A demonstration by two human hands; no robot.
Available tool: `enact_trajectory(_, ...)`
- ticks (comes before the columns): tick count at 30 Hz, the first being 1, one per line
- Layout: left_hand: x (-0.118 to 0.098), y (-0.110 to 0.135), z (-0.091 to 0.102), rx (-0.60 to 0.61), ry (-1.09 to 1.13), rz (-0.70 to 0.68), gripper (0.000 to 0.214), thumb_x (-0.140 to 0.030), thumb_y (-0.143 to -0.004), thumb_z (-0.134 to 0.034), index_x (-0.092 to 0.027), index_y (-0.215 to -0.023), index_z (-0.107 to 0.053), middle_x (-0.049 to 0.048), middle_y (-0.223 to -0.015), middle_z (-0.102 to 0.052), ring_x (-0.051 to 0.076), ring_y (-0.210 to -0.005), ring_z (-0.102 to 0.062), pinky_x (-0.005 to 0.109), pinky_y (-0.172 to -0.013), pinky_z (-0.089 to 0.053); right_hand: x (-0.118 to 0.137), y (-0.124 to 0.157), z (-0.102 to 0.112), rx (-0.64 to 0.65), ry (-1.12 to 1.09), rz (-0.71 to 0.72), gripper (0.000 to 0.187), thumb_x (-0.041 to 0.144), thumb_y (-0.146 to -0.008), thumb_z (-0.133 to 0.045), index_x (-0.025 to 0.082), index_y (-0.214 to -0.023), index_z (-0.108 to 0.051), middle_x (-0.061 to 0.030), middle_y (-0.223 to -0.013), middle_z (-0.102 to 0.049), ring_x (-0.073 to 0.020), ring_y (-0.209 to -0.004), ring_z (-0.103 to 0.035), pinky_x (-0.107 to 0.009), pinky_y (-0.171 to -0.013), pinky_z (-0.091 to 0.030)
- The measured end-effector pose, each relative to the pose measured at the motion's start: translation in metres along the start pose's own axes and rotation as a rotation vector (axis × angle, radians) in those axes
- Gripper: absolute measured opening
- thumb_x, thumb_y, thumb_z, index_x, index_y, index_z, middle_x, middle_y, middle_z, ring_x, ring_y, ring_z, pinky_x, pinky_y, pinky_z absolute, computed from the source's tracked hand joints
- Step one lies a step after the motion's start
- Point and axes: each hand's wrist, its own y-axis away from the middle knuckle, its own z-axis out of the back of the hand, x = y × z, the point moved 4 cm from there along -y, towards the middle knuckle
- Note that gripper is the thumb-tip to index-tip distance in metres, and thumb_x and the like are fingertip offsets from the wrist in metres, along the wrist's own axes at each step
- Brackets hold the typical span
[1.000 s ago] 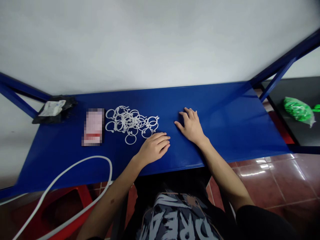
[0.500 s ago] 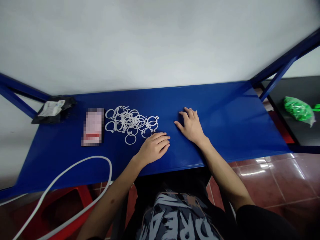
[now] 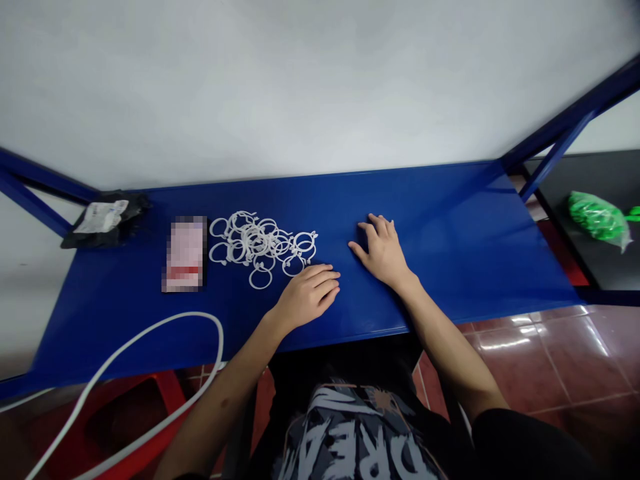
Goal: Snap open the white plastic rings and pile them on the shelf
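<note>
Several white plastic rings lie in a loose, overlapping pile left of centre on the blue table. Small clasp-like tabs stick out from some of them. My left hand rests on the tabletop just right of and nearer than the pile, fingers stretched out and holding nothing. Farther right, my right hand lies on the table with its fingers spread, apart from the rings and with nothing in its grasp.
Left of the rings lies a flat, blurred-out pinkish rectangular item. A black plastic package with a white label sits at the back left corner. A white cable loops over the front left edge. A bag of green pieces rests on a dark surface at right.
</note>
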Motion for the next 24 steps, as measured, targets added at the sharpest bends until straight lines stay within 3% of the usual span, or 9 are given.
enact_trajectory(13, -0.001, 0.000, 0.001, 0.018, -0.002, -0.004, 0.017, -0.014, -0.093, -0.058, -0.019, -0.101, -0.072, 0.0047, -0.108, -0.076, 0.022, -0.113, -0.066, 0.040, -0.098, -0.056, 0.000, 0.000, -0.001, -0.009, -0.005, 0.008, 0.050, 0.046, -0.096, -0.055, 0.011, -0.132, -0.057, -0.0222, -0.146, -0.050, -0.0410, -0.140, -0.041, -0.065, -0.115, -0.030)
enact_trajectory(15, 0.000, 0.002, 0.005, -0.035, -0.076, 0.011, 0.016, -0.015, -0.092, -0.059, -0.022, -0.099, -0.072, 0.0027, -0.105, -0.076, 0.022, -0.108, -0.066, 0.041, -0.095, -0.054, -0.001, 0.000, -0.001, -0.008, -0.009, 0.008, 0.050, 0.047, -0.096, -0.054, 0.012, -0.132, -0.057, -0.0220, -0.146, -0.049, -0.0410, -0.140, -0.041, -0.066, -0.114, -0.031)
enact_trajectory(19, 0.009, 0.007, 0.018, -0.251, -0.348, 0.217, 0.014, -0.022, -0.090, -0.064, -0.022, -0.103, -0.070, 0.0073, -0.096, -0.073, 0.026, -0.093, -0.063, 0.045, -0.086, -0.048, -0.002, 0.000, -0.001, -0.002, -0.010, 0.011, 0.051, 0.047, -0.096, -0.054, 0.011, -0.132, -0.057, -0.0223, -0.146, -0.049, -0.0414, -0.141, -0.040, -0.066, -0.114, -0.030)
enact_trajectory(24, 0.022, 0.010, 0.019, -0.209, -0.508, 0.480, 0.041, -0.040, -0.091, -0.063, -0.014, -0.124, -0.063, 0.0185, -0.108, -0.063, 0.036, -0.102, -0.055, 0.051, -0.086, -0.042, -0.001, 0.000, -0.001, 0.002, -0.002, 0.013, 0.051, 0.047, -0.096, -0.054, 0.011, -0.133, -0.057, -0.0226, -0.146, -0.049, -0.0410, -0.141, -0.040, -0.065, -0.115, -0.030)
